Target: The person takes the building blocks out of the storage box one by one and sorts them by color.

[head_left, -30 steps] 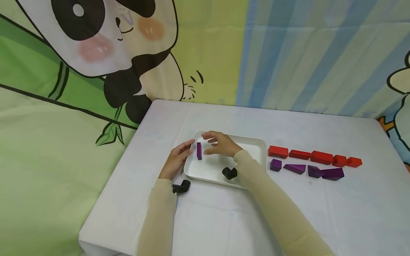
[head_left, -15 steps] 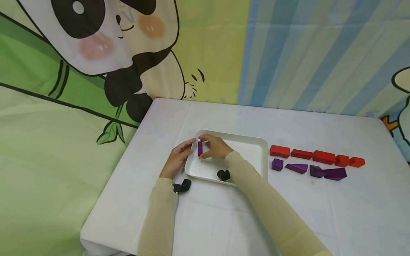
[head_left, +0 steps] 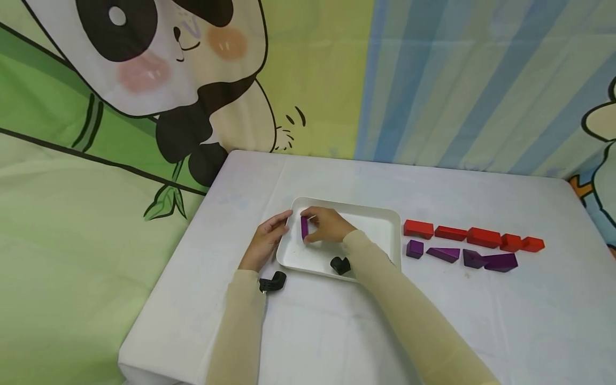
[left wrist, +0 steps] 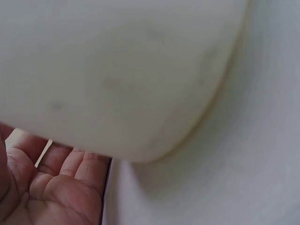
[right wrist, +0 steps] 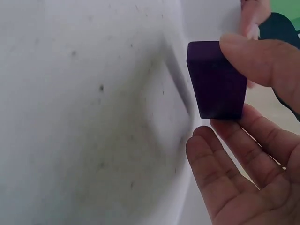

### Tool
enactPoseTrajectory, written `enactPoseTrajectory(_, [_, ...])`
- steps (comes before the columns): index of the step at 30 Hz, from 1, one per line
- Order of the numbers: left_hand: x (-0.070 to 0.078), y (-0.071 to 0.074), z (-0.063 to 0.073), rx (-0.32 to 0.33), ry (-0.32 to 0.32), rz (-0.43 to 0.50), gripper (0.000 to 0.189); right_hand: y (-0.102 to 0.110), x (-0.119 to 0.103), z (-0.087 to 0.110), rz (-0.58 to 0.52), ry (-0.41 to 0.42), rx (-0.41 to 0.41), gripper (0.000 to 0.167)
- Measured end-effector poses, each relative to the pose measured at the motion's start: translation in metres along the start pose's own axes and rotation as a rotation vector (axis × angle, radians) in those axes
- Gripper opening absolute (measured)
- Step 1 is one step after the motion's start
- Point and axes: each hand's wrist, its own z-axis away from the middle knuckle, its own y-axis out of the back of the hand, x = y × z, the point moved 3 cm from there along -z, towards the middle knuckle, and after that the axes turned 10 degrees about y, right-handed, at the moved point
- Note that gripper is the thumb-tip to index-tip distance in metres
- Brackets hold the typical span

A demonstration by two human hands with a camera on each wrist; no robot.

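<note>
A white tray (head_left: pixel 370 224) lies on the table, with my left hand (head_left: pixel 264 243) at its left side. That hand's fingers reach to the tray's rim, loosely extended; in the left wrist view the palm (left wrist: pixel 56 192) shows beside the tray's wall (left wrist: pixel 122 93). Over the tray's left part, my right hand (head_left: pixel 331 225) pinches a slim purple block (head_left: pixel 304 228) between thumb and fingers. The right wrist view shows this block (right wrist: pixel 218 84) end-on, thumb (right wrist: pixel 262 58) on its upper edge and fingertips at its lower end.
To the tray's right, a row of several red blocks (head_left: pixel 483 237) runs along the white table (head_left: pixel 317 331). Nearer than these is a row of purple blocks (head_left: pixel 444 254). A black wrist device (head_left: pixel 273 282) sits at each wrist. A printed curtain (head_left: pixel 317 80) hangs behind the table.
My right hand has closed its spread thumb and fingers on the purple block. The block has shifted slightly right, away from the tray's left wall. My left hand keeps its place at the rim.
</note>
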Motion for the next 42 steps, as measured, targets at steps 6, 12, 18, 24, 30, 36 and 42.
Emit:
enactPoseTrajectory(6, [-0.003, -0.001, 0.0, 0.007, 0.009, -0.009, 0.05, 0.012, 0.004, 0.022, -0.051, 0.055, 0.035, 0.069])
enactPoseTrajectory(12, [-0.001, 0.001, 0.002, 0.015, -0.003, -0.007, 0.05, 0.027, 0.006, 0.045, -0.091, 0.116, 0.087, 0.068])
enactPoseTrajectory(18, [-0.001, 0.0, 0.002, 0.008, 0.008, -0.01, 0.051, 0.04, 0.008, 0.067, -0.1, 0.137, 0.135, 0.069])
enactPoseTrajectory(24, [-0.001, 0.0, 0.002, 0.006, 0.005, -0.011, 0.052, 0.056, 0.01, 0.092, -0.102, 0.157, 0.185, 0.071])
enactPoseTrajectory(30, [-0.001, 0.0, 0.001, 0.015, 0.0, -0.012, 0.051, 0.076, 0.013, 0.121, -0.096, 0.154, 0.227, 0.07])
enactPoseTrajectory(36, [-0.003, 0.001, 0.0, 0.024, 0.009, -0.031, 0.052, 0.097, 0.021, 0.151, -0.079, 0.114, 0.266, 0.069])
enactPoseTrajectory(42, [-0.002, 0.0, 0.0, 0.017, 0.006, -0.014, 0.053, 0.116, 0.031, 0.183, -0.028, 0.053, 0.288, 0.071])
